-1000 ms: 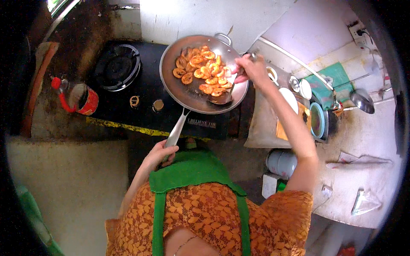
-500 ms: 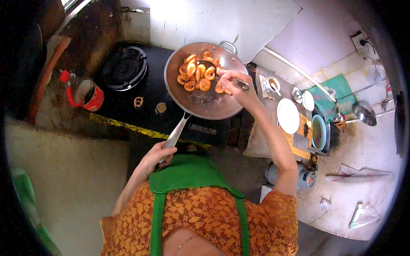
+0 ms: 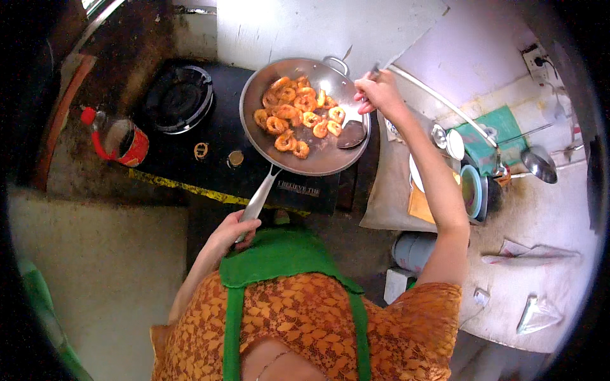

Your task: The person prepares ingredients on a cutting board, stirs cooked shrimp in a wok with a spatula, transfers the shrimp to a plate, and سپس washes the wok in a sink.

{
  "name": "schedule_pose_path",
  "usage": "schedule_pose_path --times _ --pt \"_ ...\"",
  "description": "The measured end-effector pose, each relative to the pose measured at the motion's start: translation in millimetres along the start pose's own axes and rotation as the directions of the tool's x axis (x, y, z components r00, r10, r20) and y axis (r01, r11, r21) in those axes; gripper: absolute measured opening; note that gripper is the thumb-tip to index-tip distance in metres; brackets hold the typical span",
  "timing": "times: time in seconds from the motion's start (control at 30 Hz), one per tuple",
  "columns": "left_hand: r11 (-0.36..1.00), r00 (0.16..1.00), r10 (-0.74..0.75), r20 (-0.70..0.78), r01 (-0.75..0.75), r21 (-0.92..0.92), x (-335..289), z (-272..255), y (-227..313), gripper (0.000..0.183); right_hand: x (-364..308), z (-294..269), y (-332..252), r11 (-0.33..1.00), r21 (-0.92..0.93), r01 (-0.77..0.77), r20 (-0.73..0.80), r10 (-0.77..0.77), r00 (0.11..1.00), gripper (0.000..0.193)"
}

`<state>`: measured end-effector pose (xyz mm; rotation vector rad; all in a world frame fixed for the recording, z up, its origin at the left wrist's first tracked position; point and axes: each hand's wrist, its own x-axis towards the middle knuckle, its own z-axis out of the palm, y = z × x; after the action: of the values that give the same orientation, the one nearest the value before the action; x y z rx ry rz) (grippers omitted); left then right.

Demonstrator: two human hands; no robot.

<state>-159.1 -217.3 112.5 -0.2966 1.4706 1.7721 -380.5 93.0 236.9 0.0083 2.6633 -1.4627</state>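
A wide wok [image 3: 327, 160] stands on the black stove, its long metal handle [image 3: 259, 198] pointing toward me. My left hand [image 3: 235, 231] is wrapped round the end of that handle. Several orange-red curled shrimp [image 3: 305, 103] lie spread over the middle and left of the wok. At the wok's upper right rim, my right hand [image 3: 380, 93] is closed round the handle of a spatula. The dark spatula blade [image 3: 351, 134] rests against the right inner side of the wok, beside the nearest shrimp.
Left of the wok are an unused burner [image 3: 179, 101] and a red-capped bottle [image 3: 133, 149]. On the right counter, my forearm partly covers a white plate and a wooden board [image 3: 420, 206]. Beyond are a light-blue basin [image 3: 471, 190] and a metal ladle [image 3: 539, 166]. A gas cylinder [image 3: 412, 252] stands below.
My right hand has moved up and right, taking the spatula blade from among the shrimp to the wok's right side. The shrimp lie rearranged and more spread out. My left hand stays on the handle.
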Motion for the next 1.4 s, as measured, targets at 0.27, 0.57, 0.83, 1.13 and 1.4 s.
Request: schedule_pose_path --times 0.27,0.57,0.83,1.13,1.4 --pt "1.000 1.000 -0.009 -0.020 0.009 -0.026 -8 4 11 0.024 4 1 104 0.612 0.788 -0.062 0.041 0.048 0.998 0.015" --pt "1.000 0.999 -0.003 -0.045 0.002 -0.017 -4 0 1 0.025 -68 33 29 0.882 0.371 0.290 0.088 -0.345 0.935 0.015" --pt "0.999 1.000 0.028 -0.001 -0.028 -0.029 -2 1 -1 0.025 -46 24 4 0.880 -0.198 0.431 -0.044 -0.448 0.893 0.014" --pt "1.000 1.000 0.002 -0.030 -0.002 -0.018 1 -3 -4 0.030 56 32 3 0.907 0.406 0.114 0.270 -0.238 0.933 0.012" --pt "0.996 0.999 -0.031 -0.019 0.030 -0.079 -6 0 5 0.027 -30 34 -5 0.817 0.212 0.537 0.456 -0.568 0.685 0.012"
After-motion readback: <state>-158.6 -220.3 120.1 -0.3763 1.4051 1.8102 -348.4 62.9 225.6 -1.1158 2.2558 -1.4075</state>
